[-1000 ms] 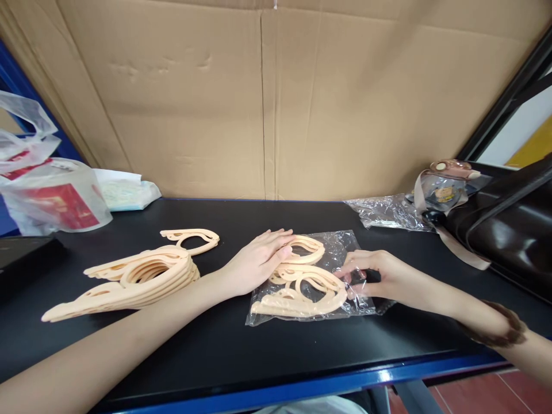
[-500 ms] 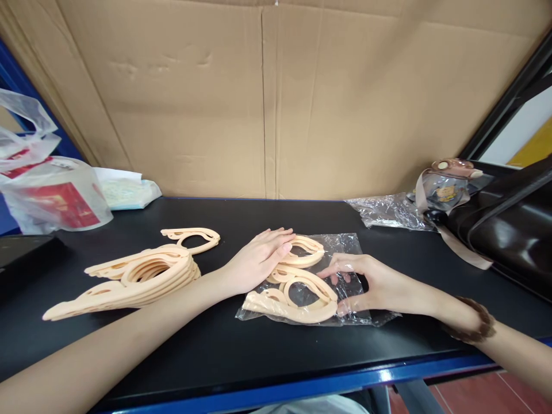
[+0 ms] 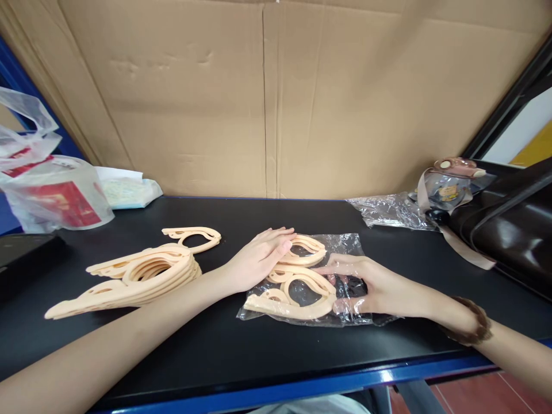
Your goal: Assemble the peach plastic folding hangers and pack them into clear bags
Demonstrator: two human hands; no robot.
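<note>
Several cream plastic folding hangers [image 3: 308, 313] lie in a clear plastic bag [image 3: 347, 244] on the black tabletop. My left hand [image 3: 259, 259] rests flat, fingers stretched out, over the left side of the bag and the upper hangers. At the bag's right side is my right hand [image 3: 366, 282], its thumb and index finger spread against the rounded end of the nearer hanger. Clear film seems to cover those fingertips; the other fingers curl partly out of sight. Left of my forearm sits a stack of matching hangers [image 3: 112, 296], with one more hanger [image 3: 211, 238] just behind it.
A white bag with red print [image 3: 64, 201] and a small pale packet [image 3: 129, 192] stand at the back left. At the back right lie crumpled clear plastic [image 3: 383, 210] and a dark brown bag [image 3: 513, 224]. Cardboard [image 3: 194, 103] walls the rear; a blue edge [image 3: 328, 385] borders the front.
The nearer hanger has slid slightly left within the clear bag, and my right thumb and fingers have moved left with it. My left hand stays in place.
</note>
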